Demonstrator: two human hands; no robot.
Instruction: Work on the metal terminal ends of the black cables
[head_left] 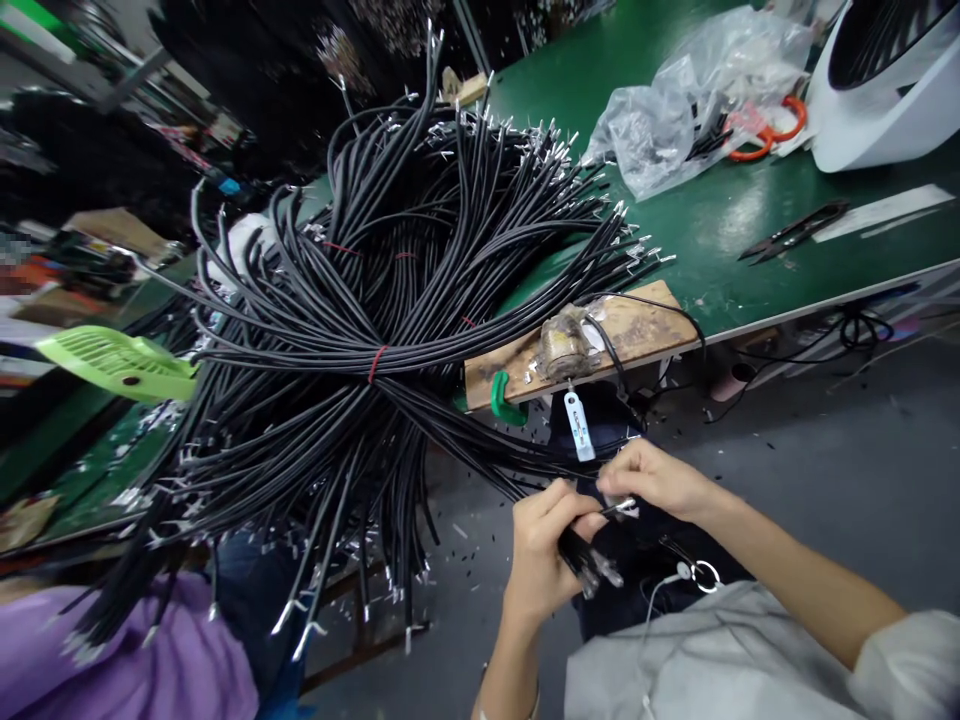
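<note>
My left hand (pixel 551 535) is closed around a few black cables (pixel 577 555) whose stripped, silvery ends stick out below its fingers. Beside it, my right hand (pixel 660 478) pinches at the end of one black cable; its fingertips partly hide the spot. Pale bare wire ends (pixel 626 508) show just under those fingertips. The held cables run back to a large heap of black cables (pixel 375 300) on the table, tied in bundles with red ties (pixel 377 363). Many cable ends in the heap are stripped to white and silvery wires.
A wooden board (pixel 652 315) carries a small motor (pixel 564 345) with a blue-white tag-like piece (pixel 579 428) hanging off it, beside a green clamp (pixel 508 400). Snips (pixel 795 232), orange-handled scissors (pixel 769 135), plastic bags (pixel 660 120) and a white fan (pixel 885 110) lie rightward. A purple-clad person (pixel 150 660) sits left.
</note>
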